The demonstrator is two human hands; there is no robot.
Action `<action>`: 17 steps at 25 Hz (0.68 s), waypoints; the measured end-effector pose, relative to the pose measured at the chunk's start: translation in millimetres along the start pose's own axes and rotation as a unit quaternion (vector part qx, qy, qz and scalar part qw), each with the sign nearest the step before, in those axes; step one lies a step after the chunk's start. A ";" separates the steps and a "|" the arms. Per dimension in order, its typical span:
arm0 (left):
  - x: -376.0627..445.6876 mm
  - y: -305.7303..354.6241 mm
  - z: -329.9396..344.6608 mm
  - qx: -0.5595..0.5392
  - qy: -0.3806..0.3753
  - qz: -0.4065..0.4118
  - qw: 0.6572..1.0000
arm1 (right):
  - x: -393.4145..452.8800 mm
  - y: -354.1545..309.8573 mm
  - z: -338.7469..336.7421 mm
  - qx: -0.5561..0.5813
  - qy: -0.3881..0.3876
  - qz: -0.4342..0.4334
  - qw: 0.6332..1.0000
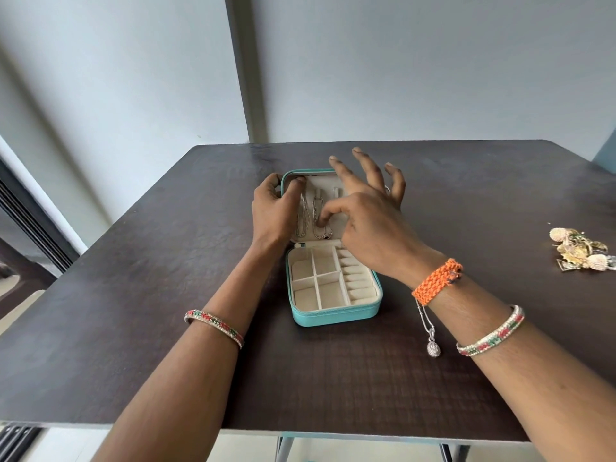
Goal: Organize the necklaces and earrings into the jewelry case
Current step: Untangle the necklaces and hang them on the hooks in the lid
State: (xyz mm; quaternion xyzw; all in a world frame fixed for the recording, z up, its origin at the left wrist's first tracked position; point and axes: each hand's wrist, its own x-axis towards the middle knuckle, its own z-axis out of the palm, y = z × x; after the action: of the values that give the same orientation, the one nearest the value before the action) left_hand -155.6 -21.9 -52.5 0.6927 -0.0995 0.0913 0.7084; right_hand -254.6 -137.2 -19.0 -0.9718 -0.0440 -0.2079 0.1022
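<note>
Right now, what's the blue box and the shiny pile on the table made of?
The jewelry case looks like teal faux leather, smooth and matte, lined with cream velvety fabric. The earrings look like gold-toned metal with whitish, pearl-like domes; they glint, but they're too small to be sure.

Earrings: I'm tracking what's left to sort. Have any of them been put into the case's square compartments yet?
No. The square compartments of the teal jewelry case hold nothing, and the gold earrings lie piled on the table at right.

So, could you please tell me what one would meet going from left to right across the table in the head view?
Left hand gripping the lid's corner → teal jewelry case → silver pendant necklace lying on the table → pile of gold earrings.
</note>
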 end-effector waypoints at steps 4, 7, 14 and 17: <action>0.2 -1.0 -0.5 0.000 -0.020 -0.026 0.999 | 3.3 7.2 6.8 0.022 0.058 0.010 0.998; -1.9 1.5 -2.7 -0.001 -0.039 -0.051 0.998 | 6.4 18.0 2.3 0.072 0.152 0.036 0.985; -3.9 3.8 -10.3 -0.012 -0.032 -0.055 0.998 | 23.3 122.9 18.3 0.229 0.145 0.281 0.921; 0.7 2.7 -10.6 0.002 -0.056 -0.078 0.995 | 28.1 138.2 39.6 0.193 0.049 0.323 0.925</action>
State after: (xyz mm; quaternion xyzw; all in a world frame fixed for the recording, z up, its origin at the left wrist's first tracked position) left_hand -155.6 -11.2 -50.0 0.7037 -0.0842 -0.0026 0.7055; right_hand -195.7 -262.2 -67.7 -0.8835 0.2377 -0.1987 0.3512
